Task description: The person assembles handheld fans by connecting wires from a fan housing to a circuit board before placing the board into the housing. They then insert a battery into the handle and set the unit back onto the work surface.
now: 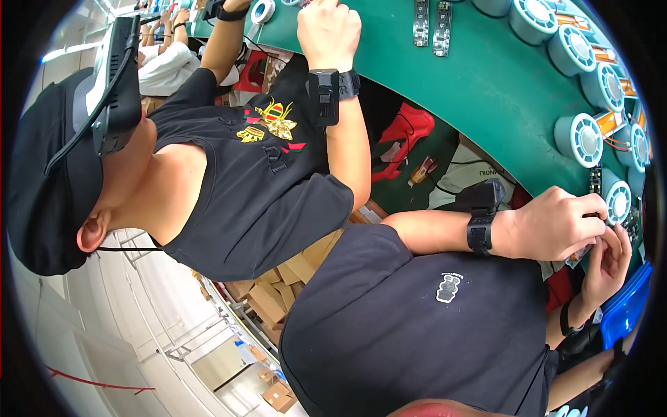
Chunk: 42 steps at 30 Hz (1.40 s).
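Observation:
My left hand (559,222) comes in from the left with a black strap on its wrist. Its fingers are bent and pinched together at the table's right-hand end. Just below and to the right, my right hand (608,263) meets it, fingers curled with their tips close to the left ones. A small dark piece shows between the hands, mostly hidden by the fingers, so its kind is unclear. Close beyond them stands a pale blue round part (616,201) with a spoked white face. A narrow circuit board (595,178) lies beside that part.
More round pale blue parts (582,139) line the right side of the green table (417,69). Two circuit board strips (441,29) lie at the top. A co-worker's fist (329,31) rests nearby. A blue bin (625,306) and a red stool (410,135) are close by.

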Each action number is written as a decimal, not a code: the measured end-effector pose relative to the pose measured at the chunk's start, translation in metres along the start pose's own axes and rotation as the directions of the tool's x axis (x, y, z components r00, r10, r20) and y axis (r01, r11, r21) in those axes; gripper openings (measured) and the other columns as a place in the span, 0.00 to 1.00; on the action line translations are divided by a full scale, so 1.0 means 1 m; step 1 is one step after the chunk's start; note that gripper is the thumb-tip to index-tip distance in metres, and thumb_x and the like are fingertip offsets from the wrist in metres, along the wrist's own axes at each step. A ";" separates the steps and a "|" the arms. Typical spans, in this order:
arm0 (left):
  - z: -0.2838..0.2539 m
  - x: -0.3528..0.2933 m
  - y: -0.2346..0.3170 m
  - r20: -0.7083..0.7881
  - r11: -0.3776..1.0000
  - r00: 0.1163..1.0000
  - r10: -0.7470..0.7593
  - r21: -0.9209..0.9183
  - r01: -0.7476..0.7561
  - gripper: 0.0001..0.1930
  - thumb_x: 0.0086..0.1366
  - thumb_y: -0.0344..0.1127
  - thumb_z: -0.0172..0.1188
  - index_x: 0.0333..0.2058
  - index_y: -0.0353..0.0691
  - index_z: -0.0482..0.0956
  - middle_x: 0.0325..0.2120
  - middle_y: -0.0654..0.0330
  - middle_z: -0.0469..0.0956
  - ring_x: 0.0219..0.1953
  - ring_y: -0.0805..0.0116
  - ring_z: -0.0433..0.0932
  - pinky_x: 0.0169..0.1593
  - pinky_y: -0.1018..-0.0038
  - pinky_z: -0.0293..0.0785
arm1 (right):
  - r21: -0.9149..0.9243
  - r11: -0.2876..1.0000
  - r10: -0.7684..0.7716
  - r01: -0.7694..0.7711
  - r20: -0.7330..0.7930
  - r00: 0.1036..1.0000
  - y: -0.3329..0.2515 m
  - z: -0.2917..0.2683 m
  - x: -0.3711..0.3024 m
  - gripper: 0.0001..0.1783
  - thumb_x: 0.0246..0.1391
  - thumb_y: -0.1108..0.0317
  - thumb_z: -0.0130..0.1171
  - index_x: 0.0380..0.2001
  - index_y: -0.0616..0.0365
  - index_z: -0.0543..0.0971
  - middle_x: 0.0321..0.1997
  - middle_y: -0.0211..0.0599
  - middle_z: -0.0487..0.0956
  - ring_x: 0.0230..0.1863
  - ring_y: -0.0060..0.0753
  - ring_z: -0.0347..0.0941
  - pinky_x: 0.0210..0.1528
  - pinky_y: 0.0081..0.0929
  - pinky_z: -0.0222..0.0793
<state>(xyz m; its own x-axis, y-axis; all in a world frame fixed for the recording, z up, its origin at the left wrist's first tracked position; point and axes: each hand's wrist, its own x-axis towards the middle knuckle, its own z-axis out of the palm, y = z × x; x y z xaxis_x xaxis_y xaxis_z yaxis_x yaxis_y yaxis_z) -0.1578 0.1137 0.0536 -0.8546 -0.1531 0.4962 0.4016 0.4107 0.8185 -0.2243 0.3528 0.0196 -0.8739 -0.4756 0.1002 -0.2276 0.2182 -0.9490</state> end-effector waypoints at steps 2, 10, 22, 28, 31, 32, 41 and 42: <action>0.000 0.000 -0.004 0.007 0.999 1.000 -0.014 -0.031 0.014 0.10 0.54 0.31 0.70 0.35 0.39 0.80 0.38 0.58 0.78 0.28 0.60 0.83 0.28 0.70 0.80 | -0.031 0.999 -0.010 0.010 0.008 1.000 0.000 0.000 0.002 0.28 0.61 0.87 0.57 0.65 0.68 0.67 0.52 0.47 0.81 0.53 0.29 0.79 0.58 0.24 0.72; -0.001 0.003 -0.018 0.036 0.974 0.999 -0.031 -0.222 0.038 0.06 0.54 0.31 0.71 0.31 0.42 0.84 0.39 0.57 0.80 0.31 0.61 0.84 0.34 0.70 0.81 | -0.006 0.999 0.039 -0.039 -0.078 0.996 -0.001 0.007 -0.002 0.28 0.60 0.87 0.59 0.63 0.69 0.68 0.51 0.48 0.83 0.48 0.26 0.80 0.54 0.21 0.73; 0.002 -0.003 -0.013 0.008 0.960 0.998 -0.066 -0.273 0.066 0.05 0.54 0.30 0.72 0.30 0.43 0.86 0.39 0.58 0.79 0.29 0.65 0.84 0.35 0.72 0.80 | 0.003 0.997 0.074 -0.074 -0.068 0.995 0.005 -0.001 -0.008 0.27 0.59 0.86 0.61 0.61 0.68 0.71 0.49 0.49 0.84 0.49 0.29 0.81 0.55 0.22 0.74; 0.003 -0.007 -0.010 -0.014 0.956 0.996 -0.090 -0.282 0.082 0.04 0.55 0.29 0.72 0.29 0.41 0.85 0.39 0.57 0.79 0.28 0.65 0.84 0.34 0.72 0.80 | -0.031 0.998 0.057 -0.059 -0.053 0.997 0.000 0.005 -0.004 0.21 0.59 0.87 0.61 0.55 0.68 0.75 0.48 0.45 0.84 0.49 0.26 0.81 0.52 0.17 0.73; 0.003 -0.008 -0.010 -0.001 0.961 0.996 -0.089 -0.264 0.086 0.04 0.55 0.29 0.71 0.30 0.41 0.85 0.39 0.56 0.78 0.28 0.65 0.84 0.34 0.72 0.80 | -0.018 0.998 0.057 -0.058 -0.039 0.998 0.002 0.005 -0.002 0.19 0.58 0.87 0.61 0.53 0.69 0.75 0.46 0.43 0.85 0.48 0.25 0.81 0.50 0.15 0.72; 0.003 -0.008 -0.010 0.010 0.961 0.996 -0.088 -0.261 0.088 0.04 0.55 0.29 0.71 0.30 0.40 0.85 0.39 0.56 0.78 0.28 0.65 0.84 0.34 0.72 0.80 | -0.018 0.996 0.082 -0.083 -0.037 0.996 -0.004 0.006 -0.001 0.19 0.58 0.87 0.61 0.52 0.69 0.76 0.46 0.42 0.84 0.47 0.25 0.81 0.50 0.14 0.72; 0.000 -0.002 -0.014 0.006 0.979 1.000 -0.010 -0.202 0.011 0.05 0.55 0.28 0.70 0.31 0.40 0.84 0.39 0.56 0.78 0.29 0.65 0.83 0.33 0.73 0.80 | -0.209 0.977 -0.052 0.043 -0.040 0.998 -0.014 0.010 -0.010 0.18 0.58 0.86 0.62 0.52 0.71 0.77 0.48 0.42 0.84 0.44 0.26 0.82 0.49 0.15 0.74; 0.002 -0.003 -0.010 0.001 0.979 1.000 -0.018 -0.201 0.018 0.05 0.54 0.28 0.70 0.31 0.40 0.84 0.39 0.57 0.78 0.29 0.64 0.83 0.33 0.72 0.80 | -0.210 0.977 -0.057 0.047 -0.043 0.997 -0.015 0.011 -0.011 0.18 0.58 0.86 0.62 0.52 0.71 0.77 0.48 0.42 0.84 0.44 0.26 0.82 0.49 0.15 0.74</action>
<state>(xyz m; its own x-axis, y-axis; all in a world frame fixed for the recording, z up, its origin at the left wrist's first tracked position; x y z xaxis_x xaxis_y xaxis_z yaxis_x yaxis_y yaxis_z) -0.1600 0.1115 0.0431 -0.8620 -0.1594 0.4811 0.4444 0.2187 0.8687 -0.2065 0.3450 0.0292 -0.8773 -0.4499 0.1670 -0.3533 0.3700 -0.8592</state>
